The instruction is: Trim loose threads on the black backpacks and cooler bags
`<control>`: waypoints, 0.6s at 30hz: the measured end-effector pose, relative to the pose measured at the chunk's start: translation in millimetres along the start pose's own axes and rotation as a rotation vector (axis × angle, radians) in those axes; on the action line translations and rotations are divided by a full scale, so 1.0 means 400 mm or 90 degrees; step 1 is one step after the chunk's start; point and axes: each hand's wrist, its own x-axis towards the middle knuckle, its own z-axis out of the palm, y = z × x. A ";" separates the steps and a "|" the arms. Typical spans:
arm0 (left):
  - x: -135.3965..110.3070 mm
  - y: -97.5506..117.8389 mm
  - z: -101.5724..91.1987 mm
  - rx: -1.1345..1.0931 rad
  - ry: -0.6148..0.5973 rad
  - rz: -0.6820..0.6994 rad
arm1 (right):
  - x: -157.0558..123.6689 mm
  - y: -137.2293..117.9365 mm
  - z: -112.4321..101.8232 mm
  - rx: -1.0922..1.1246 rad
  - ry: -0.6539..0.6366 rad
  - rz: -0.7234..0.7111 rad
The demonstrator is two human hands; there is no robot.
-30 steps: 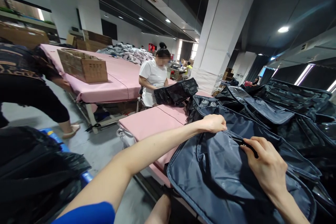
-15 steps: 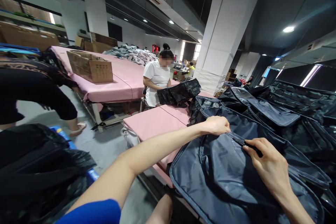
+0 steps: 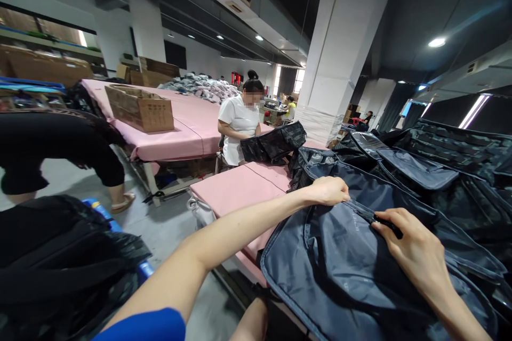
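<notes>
A dark navy fabric bag (image 3: 340,272) lies flat in front of me on the pink table (image 3: 236,189). My left hand (image 3: 330,191) is closed on the bag's upper edge, at the far end of a zip line. My right hand (image 3: 412,250) pinches a small black zip pull on the same line, fingers curled round it. More dark bags (image 3: 436,176) are piled behind and to the right.
A person in white (image 3: 239,125) sits at the table behind a black bag (image 3: 274,144). Another person (image 3: 60,154) bends over at left. A cardboard box (image 3: 140,107) stands on a long pink table. Black bags (image 3: 60,266) fill the lower left. A white pillar (image 3: 344,48) rises behind.
Both hands stay on the bag's zip line with hardly any shift. The view has panned slightly, and the bending person at left has moved a little.
</notes>
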 end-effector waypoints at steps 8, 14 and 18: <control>0.000 0.003 -0.001 0.008 -0.005 0.001 | -0.001 -0.008 -0.006 -0.005 0.041 -0.029; 0.003 -0.002 0.005 0.010 0.001 0.009 | 0.009 -0.014 0.004 -0.003 0.030 -0.032; -0.001 0.001 0.005 0.011 0.003 0.011 | 0.012 -0.027 0.011 0.010 0.030 -0.035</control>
